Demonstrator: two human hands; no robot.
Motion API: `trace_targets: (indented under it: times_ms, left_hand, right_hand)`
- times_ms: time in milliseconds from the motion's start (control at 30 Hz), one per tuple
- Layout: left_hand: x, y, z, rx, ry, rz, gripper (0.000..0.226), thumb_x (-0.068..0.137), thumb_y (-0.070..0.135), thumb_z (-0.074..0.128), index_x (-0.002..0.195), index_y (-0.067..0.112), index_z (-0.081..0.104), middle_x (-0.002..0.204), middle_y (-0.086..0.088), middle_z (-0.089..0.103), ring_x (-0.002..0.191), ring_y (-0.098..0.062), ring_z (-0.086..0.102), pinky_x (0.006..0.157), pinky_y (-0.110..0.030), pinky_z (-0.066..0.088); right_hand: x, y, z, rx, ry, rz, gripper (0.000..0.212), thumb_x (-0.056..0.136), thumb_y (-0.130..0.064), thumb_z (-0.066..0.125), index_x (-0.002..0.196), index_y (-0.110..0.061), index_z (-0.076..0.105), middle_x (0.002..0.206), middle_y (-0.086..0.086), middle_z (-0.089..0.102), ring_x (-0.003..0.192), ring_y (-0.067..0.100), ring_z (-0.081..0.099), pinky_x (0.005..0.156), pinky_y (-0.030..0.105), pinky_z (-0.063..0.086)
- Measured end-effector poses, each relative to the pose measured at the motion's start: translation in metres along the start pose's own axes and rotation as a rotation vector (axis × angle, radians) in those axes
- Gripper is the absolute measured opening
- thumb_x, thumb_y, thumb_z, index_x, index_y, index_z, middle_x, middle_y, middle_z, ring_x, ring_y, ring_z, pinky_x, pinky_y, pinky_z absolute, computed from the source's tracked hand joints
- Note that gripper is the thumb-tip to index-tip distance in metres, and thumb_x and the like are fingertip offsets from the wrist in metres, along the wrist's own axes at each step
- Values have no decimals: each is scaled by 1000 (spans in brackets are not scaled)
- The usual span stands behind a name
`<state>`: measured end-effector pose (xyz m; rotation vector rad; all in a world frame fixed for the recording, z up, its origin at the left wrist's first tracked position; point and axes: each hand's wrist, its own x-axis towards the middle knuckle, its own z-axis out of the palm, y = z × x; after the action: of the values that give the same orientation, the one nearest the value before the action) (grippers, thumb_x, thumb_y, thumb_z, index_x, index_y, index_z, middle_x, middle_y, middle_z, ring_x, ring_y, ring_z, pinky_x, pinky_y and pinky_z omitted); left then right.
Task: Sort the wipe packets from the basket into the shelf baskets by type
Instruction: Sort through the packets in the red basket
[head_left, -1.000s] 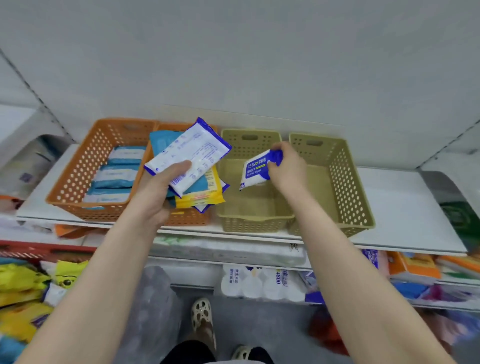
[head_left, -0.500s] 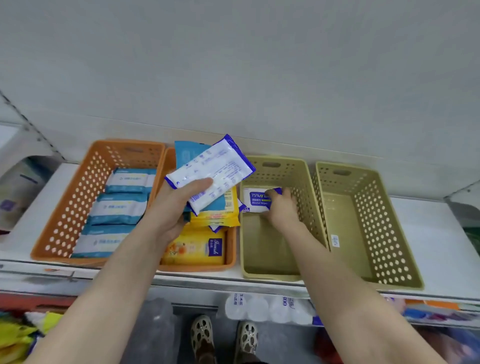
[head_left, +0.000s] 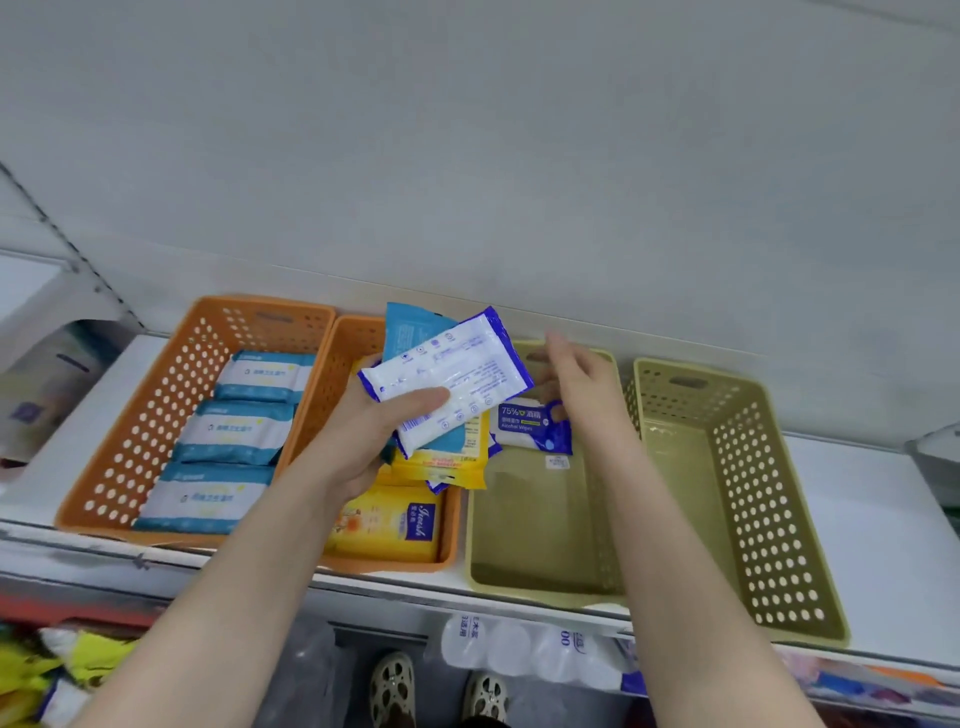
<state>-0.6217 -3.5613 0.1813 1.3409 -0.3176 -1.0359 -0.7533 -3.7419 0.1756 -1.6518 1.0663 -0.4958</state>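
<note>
A fanned stack of wipe packets is gripped in the left hand (head_left: 363, 447), the thumb laid across the top one. That top packet is a white packet (head_left: 447, 387) with dark blue ends and small print; a teal packet (head_left: 413, 335) is seen behind it and a yellow packet (head_left: 441, 465) below it. The stack is held above the second orange basket (head_left: 332, 374).

The right hand (head_left: 582, 387) is held open with relaxed fingers and nothing gripped, over the far end of the first green basket (head_left: 519, 525). Just below its palm a small packet (head_left: 530, 426) is lying inside that basket, against the far wall. It is white and blue and marked "75%" and "Alcohol Wipes". Whether the thumb touches it cannot be told.

A yellow pack (head_left: 389, 525) with a blue label is lying at the near end of the second orange basket. Three white-and-teal packs (head_left: 236, 431) are laid in a row in the first orange basket (head_left: 156, 395). A second green basket (head_left: 769, 509) is set just beside the first, at the right. All four baskets are lined up on a white shelf (head_left: 883, 519).
</note>
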Motion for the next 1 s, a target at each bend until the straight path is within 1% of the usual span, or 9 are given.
trace_targets:
  times_ms: [67,167,333,467,533,633,767,867,1000]
  left_hand:
    - [-1,1,6,16,-17,0,71,64,16,87,127,20,54,114,-3,73,97,-23,73,75,-38,60]
    - [-3,-2,13,47,-58,-10,71,67,16,85,131,17,55,117,-5,72,102,-26,71,79,-41,59]
    - [-10,-6,23,10,-59,-44,46,81,24,73,125,18,61,111,-5,74,98,-25,72,75,-37,60]
    - [-16,-7,24,-130,-6,-118,64,74,42,71,131,15,57,114,-9,73,95,-25,72,71,-38,62]
    - [-18,-6,23,-156,13,-125,57,81,42,68,130,15,57,112,-8,74,93,-23,73,66,-36,61]
    - [-19,-7,22,-184,33,-121,57,85,53,60,130,18,56,111,-8,74,93,-24,74,65,-36,60]
    - [-22,-6,25,-172,66,-124,77,73,67,58,133,20,52,114,-10,73,99,-28,73,70,-41,61]
    - [-24,-7,25,-166,92,-97,57,85,50,65,131,19,53,113,-8,73,94,-23,74,65,-36,61]
    - [-26,-11,23,-144,119,-101,49,87,35,71,129,20,52,110,-6,73,87,-18,75,60,-33,59]
  right_hand:
    - [-19,-23,-6,80,-188,23,31,91,-51,60,97,-23,72,83,-5,74,62,10,58,49,24,45]
    - [-30,-29,-5,101,-323,22,19,84,-30,76,99,-20,71,88,-2,75,66,11,60,47,21,45]
    - [-36,-23,-10,280,-355,92,23,84,-13,75,106,-13,66,93,2,72,70,14,62,51,21,51]
    - [-36,-21,-18,465,-251,154,19,89,-10,69,105,-16,63,98,3,71,73,13,67,55,22,56]
    - [-36,-22,-25,590,-193,127,19,91,-6,65,108,-15,61,103,4,70,81,15,69,60,23,58]
    - [-39,-23,-34,797,-231,13,23,93,9,53,103,-9,62,108,7,69,102,20,66,88,30,57]
    - [-44,-17,-33,368,-396,-93,51,83,23,44,77,-18,73,104,8,71,95,26,68,87,45,56]
    - [-46,-9,-32,174,-470,-43,58,76,19,38,94,-20,76,120,16,66,104,30,68,94,54,52]
    - [-49,-9,-39,650,-440,86,57,81,13,30,123,-13,57,114,15,66,98,30,65,83,43,54]
